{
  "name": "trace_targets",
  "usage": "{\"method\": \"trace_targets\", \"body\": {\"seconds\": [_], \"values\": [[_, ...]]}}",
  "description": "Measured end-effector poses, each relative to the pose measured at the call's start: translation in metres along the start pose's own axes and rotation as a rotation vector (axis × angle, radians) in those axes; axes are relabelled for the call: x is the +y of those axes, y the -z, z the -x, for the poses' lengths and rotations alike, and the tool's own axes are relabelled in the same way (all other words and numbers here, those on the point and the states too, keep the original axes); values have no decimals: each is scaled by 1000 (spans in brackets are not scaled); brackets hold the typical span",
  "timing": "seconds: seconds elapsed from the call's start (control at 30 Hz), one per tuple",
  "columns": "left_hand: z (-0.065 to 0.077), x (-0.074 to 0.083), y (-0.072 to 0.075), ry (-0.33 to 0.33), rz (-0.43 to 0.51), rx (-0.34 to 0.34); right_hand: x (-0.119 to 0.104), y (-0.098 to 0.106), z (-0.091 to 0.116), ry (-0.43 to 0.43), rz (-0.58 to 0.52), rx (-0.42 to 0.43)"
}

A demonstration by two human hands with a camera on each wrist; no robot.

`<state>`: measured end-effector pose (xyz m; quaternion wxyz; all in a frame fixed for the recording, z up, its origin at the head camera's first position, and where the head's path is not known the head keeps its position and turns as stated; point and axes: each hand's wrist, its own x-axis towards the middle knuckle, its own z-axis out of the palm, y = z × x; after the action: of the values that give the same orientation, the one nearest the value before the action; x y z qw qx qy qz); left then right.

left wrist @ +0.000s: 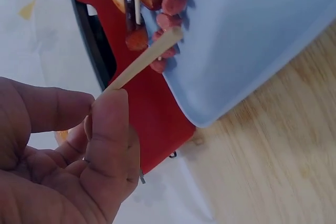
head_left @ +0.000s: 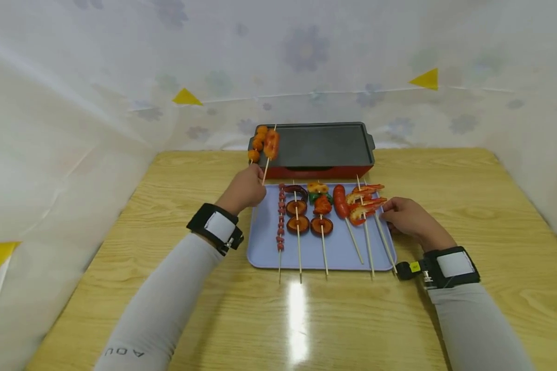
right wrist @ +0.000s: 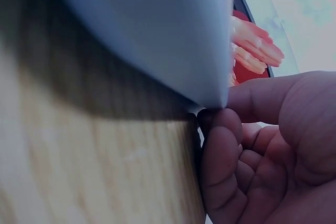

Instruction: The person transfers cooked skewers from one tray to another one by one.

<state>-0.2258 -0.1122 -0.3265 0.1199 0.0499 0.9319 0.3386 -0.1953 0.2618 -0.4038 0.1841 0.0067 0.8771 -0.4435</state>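
My left hand (head_left: 245, 189) pinches the wooden stick of a skewer (head_left: 271, 144) with a browned, orange-red sausage-like piece, above the left part of a black-topped red grill (head_left: 325, 147). In the left wrist view, the stick's bare end (left wrist: 147, 60) juts out past the thumb and finger. A skewer of orange balls (head_left: 258, 140) is at the grill's left edge. My right hand (head_left: 409, 220) grips the right rim of a pale blue tray (head_left: 262, 250). Seen from the right wrist, the thumb and curled fingers pinch the tray's edge (right wrist: 212, 90).
On the tray lie a thin skewer of small pink pieces (head_left: 280, 219), a mushroom skewer (head_left: 298, 224), a mixed skewer (head_left: 322, 206), a red sausage skewer (head_left: 340, 202) and shrimp skewers (head_left: 364, 208). Stick ends overhang the tray's front. A patterned sheet (head_left: 301, 67) hangs behind the wooden table (head_left: 213, 330).
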Motion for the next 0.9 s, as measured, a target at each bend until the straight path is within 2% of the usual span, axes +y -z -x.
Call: {"method": "trace_targets", "body": {"seconds": [0.2,0.43,0.57,0.73,0.9], "values": [[12,0,-10,-40,151,18,3,0,0,-2,0,3],[30,1,-24,0,272,47,3,0,1,-4,-9,0],[41,-4,-26,26,278,18,3,-1,0,1,-6,5],[53,-11,-25,102,250,-17,2,-2,-4,16,14,5],[57,-14,-27,100,193,-65,3,-1,-4,18,45,8]]}}
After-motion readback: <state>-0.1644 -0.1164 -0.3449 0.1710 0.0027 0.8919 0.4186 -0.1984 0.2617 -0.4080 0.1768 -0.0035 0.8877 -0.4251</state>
